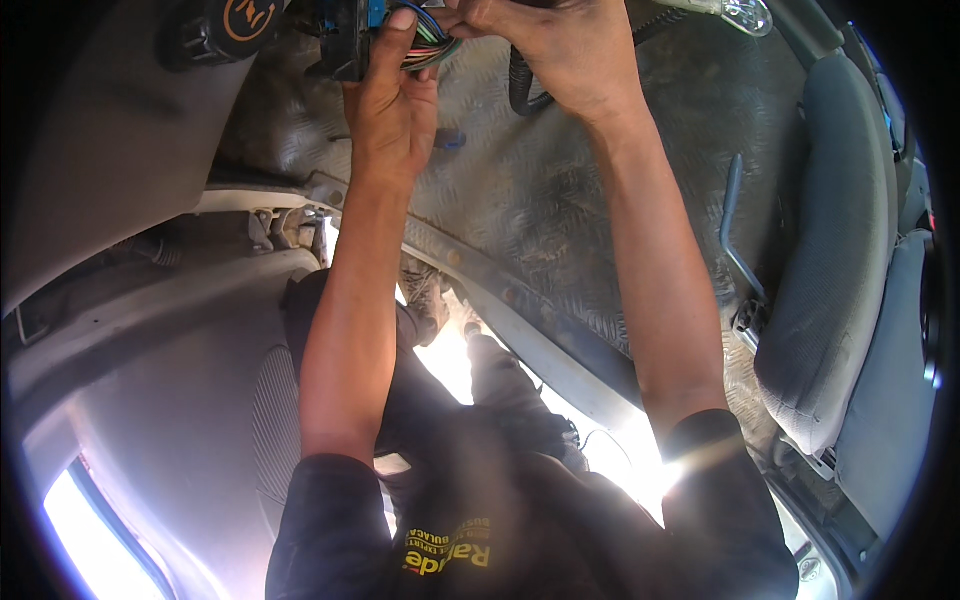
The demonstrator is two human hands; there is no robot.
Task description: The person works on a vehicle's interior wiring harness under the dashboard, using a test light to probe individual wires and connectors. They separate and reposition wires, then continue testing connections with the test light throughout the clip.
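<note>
Mid wiring job under dash: left hand (392, 100) pinching coloured wire bundle (432, 42) at black connector (347, 40), right hand (545, 45) closed on same bundle; next needs steady separation grip.

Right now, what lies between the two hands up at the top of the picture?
In the head view, a bundle of coloured wires runs between the left hand and the right hand; both hands touch it, beside a black connector block.

A bundle of coloured wires (432, 42), green, red, blue and purple, runs out of a black connector block (348, 40) at the top edge. A ribbed black hose (519, 88) loops down just right of the wires.
</note>
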